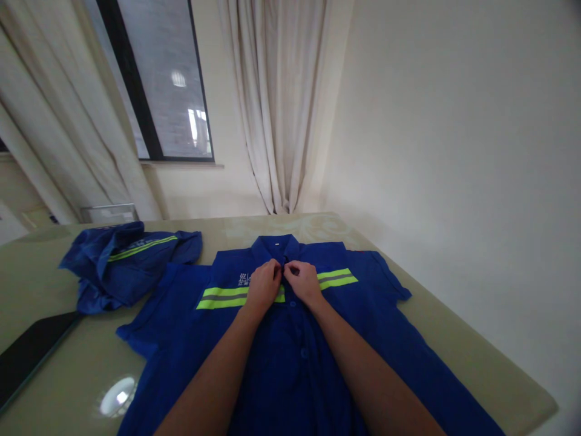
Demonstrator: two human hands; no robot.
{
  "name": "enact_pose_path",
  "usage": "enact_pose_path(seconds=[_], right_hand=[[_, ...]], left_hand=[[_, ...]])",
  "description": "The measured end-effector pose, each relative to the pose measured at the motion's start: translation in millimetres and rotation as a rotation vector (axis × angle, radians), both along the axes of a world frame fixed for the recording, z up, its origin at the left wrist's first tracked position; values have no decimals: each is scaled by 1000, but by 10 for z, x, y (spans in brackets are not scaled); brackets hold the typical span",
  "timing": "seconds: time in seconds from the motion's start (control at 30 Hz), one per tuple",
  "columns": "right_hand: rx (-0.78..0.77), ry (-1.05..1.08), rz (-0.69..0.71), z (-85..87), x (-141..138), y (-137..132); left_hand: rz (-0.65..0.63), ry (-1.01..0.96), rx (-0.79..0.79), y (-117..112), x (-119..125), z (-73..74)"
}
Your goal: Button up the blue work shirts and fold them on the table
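A blue short-sleeved work shirt with yellow-and-grey reflective stripes lies spread face up, its collar toward the far side. Just below the collar, my left hand pinches the front placket from the left. Opposite it, my right hand pinches the placket edge from the right, and the fingertips of both hands nearly meet. Whatever button sits between the fingers is hidden. Lower on the placket, a button shows beneath my right hand. White lettering is partly covered by my left hand.
A second blue work shirt lies crumpled at the left on the pale glossy table. A flat black object rests at the left edge. Beige curtains and a window stand behind; a white wall borders the right side.
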State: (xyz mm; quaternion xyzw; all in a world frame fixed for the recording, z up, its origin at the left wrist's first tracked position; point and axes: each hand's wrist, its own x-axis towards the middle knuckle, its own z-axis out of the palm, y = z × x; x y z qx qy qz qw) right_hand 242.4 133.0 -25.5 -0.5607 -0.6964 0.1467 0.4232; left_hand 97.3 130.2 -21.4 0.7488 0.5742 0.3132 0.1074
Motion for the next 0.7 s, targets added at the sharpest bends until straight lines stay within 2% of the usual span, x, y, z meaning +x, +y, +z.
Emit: enact_pose_path(seconds=[0.17, 0.33, 0.5, 0.7], right_hand=[[-34, 0, -26, -17, -7, 23], [27, 5, -5, -25, -13, 31], [-60, 152, -28, -22, -1, 71], [-89, 197, -41, -34, 8, 116]], left_hand=[[-15, -88, -19, 40, -34, -5], [-38, -156, -31, 83, -64, -11], [-52, -184, -41, 98, -74, -26], [-70, -178, -66, 127, -90, -33]])
